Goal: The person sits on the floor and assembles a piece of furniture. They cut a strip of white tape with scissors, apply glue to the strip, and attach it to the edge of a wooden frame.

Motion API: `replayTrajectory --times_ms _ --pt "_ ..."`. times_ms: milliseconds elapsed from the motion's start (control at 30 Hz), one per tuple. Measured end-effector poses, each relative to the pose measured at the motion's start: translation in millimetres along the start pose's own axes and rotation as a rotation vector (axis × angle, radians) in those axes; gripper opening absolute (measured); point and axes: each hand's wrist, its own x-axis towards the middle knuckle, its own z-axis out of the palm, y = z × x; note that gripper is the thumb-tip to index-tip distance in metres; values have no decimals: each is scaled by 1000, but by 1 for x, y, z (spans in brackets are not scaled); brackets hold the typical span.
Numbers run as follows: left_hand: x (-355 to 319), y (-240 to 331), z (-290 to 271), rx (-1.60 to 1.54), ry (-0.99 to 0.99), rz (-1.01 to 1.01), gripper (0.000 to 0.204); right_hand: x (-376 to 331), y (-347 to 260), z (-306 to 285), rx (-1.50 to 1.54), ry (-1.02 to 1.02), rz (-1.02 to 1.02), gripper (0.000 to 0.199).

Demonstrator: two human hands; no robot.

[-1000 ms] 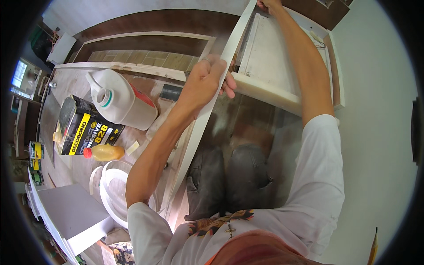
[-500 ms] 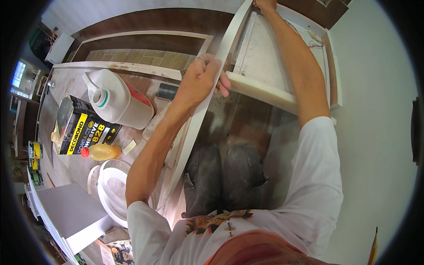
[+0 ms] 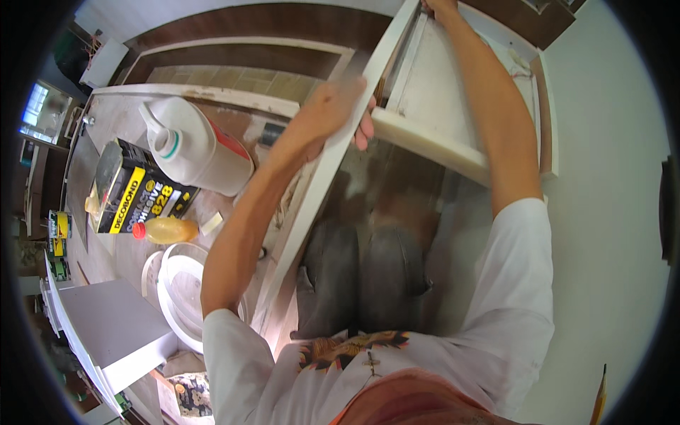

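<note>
While the white strip (image 3: 324, 173) is grasped partway along by the left hand (image 3: 331, 110), the right hand (image 3: 443, 8) is seen near its far end, grip cannot be told; strip slanted beside work surface (image 3: 117, 265).

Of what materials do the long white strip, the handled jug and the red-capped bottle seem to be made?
Long white strip: perhaps plastic or laminate, smooth and even. Handled jug: likely dull plastic; handle looks moulded. Red-capped bottle: plastic or glass; smooth, yellowish body looks translucent.
</note>
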Motion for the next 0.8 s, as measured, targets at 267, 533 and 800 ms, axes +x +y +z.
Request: replayTrajectory --times_ms 267,533,800 --pt "5 2 -11 184 100 -45 42 -15 -7 14 84 -62 16 34" --pt "24 -19 -12 57 153 -52 29 -17 -8 16 143 -75 -23 35" --pt "24 -30 -6 27 259 51 26 -22 -11 19 133 -111 54 35"
